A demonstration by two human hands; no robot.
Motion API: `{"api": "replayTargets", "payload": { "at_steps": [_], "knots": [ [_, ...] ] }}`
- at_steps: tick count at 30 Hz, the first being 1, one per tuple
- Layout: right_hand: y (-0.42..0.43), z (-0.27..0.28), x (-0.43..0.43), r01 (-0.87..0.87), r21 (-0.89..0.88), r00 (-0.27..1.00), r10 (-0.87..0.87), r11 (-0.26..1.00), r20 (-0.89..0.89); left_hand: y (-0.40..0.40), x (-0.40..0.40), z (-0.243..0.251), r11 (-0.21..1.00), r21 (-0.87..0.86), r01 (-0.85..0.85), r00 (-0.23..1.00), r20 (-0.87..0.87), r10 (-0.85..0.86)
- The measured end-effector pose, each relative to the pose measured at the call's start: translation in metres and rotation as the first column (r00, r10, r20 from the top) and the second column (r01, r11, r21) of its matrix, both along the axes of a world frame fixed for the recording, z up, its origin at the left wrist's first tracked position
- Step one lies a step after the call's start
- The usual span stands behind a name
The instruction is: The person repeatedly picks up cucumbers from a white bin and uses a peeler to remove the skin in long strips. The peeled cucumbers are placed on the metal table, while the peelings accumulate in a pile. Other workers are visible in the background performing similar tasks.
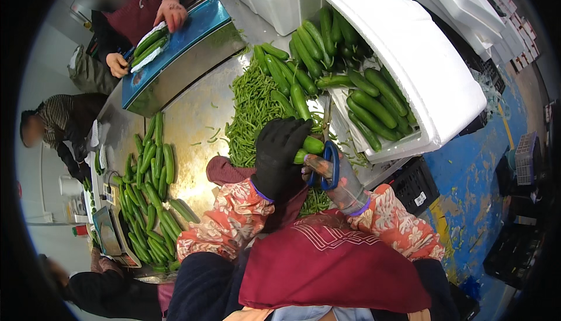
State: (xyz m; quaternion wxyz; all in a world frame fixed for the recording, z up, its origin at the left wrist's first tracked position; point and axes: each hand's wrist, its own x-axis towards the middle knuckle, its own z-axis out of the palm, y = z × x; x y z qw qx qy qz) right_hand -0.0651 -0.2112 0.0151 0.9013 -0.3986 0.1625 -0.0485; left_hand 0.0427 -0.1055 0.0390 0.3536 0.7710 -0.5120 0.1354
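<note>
My left hand (280, 156) wears a black glove and is closed around a cucumber (313, 144), whose end sticks out beside the fingers. A second cucumber end (300, 156) shows just below it. In my right hand (344, 185), which wears a worn grey glove, is a pair of scissors (330, 165) with blue handles. Their blades point away from me, close to the cucumber end; how far they are apart is hard to tell. Beyond my left hand, several cucumbers (300, 101) lie on a heap of short, thin green stem pieces (250, 110).
A white foam box (420, 49) lies on its side at the right, cucumbers (372, 106) spilling out. More cucumbers (149, 198) are piled left on the metal table (193, 141). Across it, a person's hands (171, 14) hold packed cucumbers (150, 44) on a blue-topped machine (188, 36).
</note>
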Motion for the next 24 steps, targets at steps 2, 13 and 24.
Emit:
{"api": "replayTargets", "payload": {
  "at_steps": [2,13,24],
  "knots": [
    [0.000,-0.001,-0.001,0.023,0.080,0.999,-0.020,0.997,-0.045,-0.001,-0.005,0.002,1.000,-0.006,-0.005,1.000,-0.001,0.005],
    [-0.001,0.006,-0.007,0.002,-0.019,0.998,-0.004,1.000,-0.057,0.000,-0.015,0.005,1.000,-0.007,-0.008,1.000,0.019,0.009],
    [0.000,0.001,-0.010,0.003,0.028,1.000,-0.003,1.000,-0.017,-0.001,-0.015,-0.003,1.000,-0.022,0.002,1.000,-0.006,-0.002]
  ]
}}
